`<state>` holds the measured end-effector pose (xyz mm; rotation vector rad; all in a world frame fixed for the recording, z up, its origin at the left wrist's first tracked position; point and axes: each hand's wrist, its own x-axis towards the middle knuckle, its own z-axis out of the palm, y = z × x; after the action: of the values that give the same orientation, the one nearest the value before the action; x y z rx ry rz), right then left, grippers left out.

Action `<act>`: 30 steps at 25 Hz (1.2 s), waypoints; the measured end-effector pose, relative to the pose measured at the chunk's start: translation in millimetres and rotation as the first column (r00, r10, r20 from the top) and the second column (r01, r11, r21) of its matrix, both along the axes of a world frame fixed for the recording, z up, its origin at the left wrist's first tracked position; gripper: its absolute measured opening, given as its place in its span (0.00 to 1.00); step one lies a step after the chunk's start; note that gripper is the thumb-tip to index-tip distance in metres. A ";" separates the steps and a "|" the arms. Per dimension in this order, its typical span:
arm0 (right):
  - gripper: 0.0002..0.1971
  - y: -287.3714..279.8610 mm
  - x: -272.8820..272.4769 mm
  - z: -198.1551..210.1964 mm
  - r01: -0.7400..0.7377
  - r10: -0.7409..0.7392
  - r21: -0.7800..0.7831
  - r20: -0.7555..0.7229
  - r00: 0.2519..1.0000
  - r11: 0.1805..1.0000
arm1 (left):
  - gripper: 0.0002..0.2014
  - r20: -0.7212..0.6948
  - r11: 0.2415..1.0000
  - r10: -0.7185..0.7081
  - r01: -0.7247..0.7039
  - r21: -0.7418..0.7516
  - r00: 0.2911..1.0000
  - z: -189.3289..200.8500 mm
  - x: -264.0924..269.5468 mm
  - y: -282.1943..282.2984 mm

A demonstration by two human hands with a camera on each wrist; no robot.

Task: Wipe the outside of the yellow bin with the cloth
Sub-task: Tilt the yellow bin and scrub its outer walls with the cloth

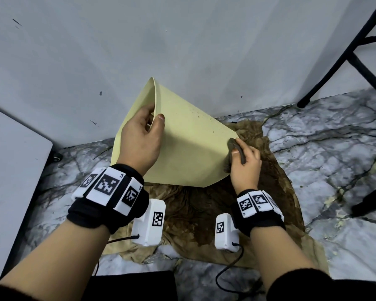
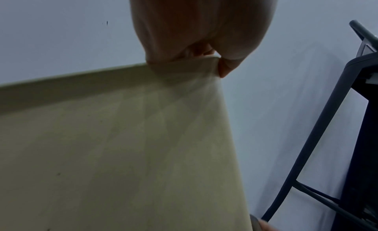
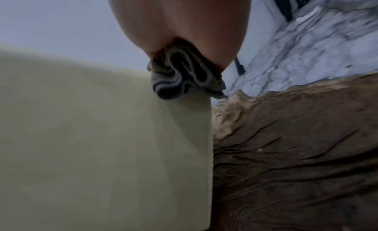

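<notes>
The pale yellow bin [image 1: 187,148] lies tipped on its side, mouth to the left, base to the right, over a brown rag on the floor. My left hand [image 1: 143,131] grips its rim [image 2: 81,79], thumb on the outside wall and fingers inside. At the bin's base edge my right hand [image 1: 244,164] holds a folded dark grey cloth [image 1: 234,152] with pale stripes [image 3: 184,79] and presses it against the outer wall [image 3: 102,137]. Small dark specks dot the upper side of the bin.
A wet brown rag [image 1: 237,205] spreads over the marble floor [image 1: 323,135] under the bin. The grey wall [image 1: 139,51] stands right behind. Black chair legs [image 1: 334,66] rise at the right. A white panel [image 1: 11,170] is at the left.
</notes>
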<state>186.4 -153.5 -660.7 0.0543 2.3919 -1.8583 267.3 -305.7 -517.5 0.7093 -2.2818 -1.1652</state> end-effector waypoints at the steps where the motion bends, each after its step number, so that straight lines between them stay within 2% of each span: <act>1: 0.16 4.8 -2.9 -4.5 0.011 -0.011 0.014 0.033 0.999 1.000 | 0.18 0.002 1.000 -0.002 0.002 0.005 1.000 0.1 0.2 0.2; 4: 0.16 11.1 -8.2 -7.8 0.038 -0.042 0.039 0.109 0.993 0.999 | 0.15 0.000 1.000 -0.017 0.017 0.009 1.000 0.4 0.4 0.2; 6: 0.16 6.1 -6.7 0.0 0.058 -0.061 0.029 0.103 0.993 0.998 | 0.14 -0.004 1.000 -0.019 0.019 0.012 1.000 1.0 0.6 -0.1; 11: 0.16 -29.6 10.7 49.7 -0.072 0.073 0.012 -0.104 0.992 0.997 | 0.16 -0.006 0.999 -0.032 0.032 0.005 0.999 -1.0 -0.5 1.3; 15: 0.17 -60.1 30.6 95.1 -0.195 0.164 -0.061 -0.334 0.928 0.979 | 0.19 -0.022 0.999 -0.040 0.040 -0.008 0.999 -2.9 -0.8 5.7; 17: 0.17 -65.2 34.5 106.3 -0.230 0.182 -0.084 -0.381 0.907 0.970 | 0.19 -0.018 0.998 -0.058 0.057 -0.033 0.998 -3.6 -0.4 7.1; 21: 0.18 -61.1 27.8 102.9 -0.266 0.212 -0.117 -0.347 0.914 0.957 | 0.18 -0.009 0.997 -0.066 0.066 -0.033 0.998 -2.6 -1.0 4.9; 24: 0.17 -51.7 20.1 85.4 -0.228 0.190 -0.100 -0.294 0.937 0.969 | 0.15 0.028 0.998 -0.059 0.059 -0.013 0.998 -1.3 -1.7 2.7; 30: 0.15 -17.7 -6.6 33.3 -0.105 0.105 -0.003 -0.074 0.992 0.994 | 0.14 0.024 0.997 -0.070 0.069 0.030 0.997 1.2 -1.0 3.0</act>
<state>179.8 -171.2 -627.3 -0.1410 2.3856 -1.8522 266.3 -302.7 -516.3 0.6640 -2.3310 -1.2307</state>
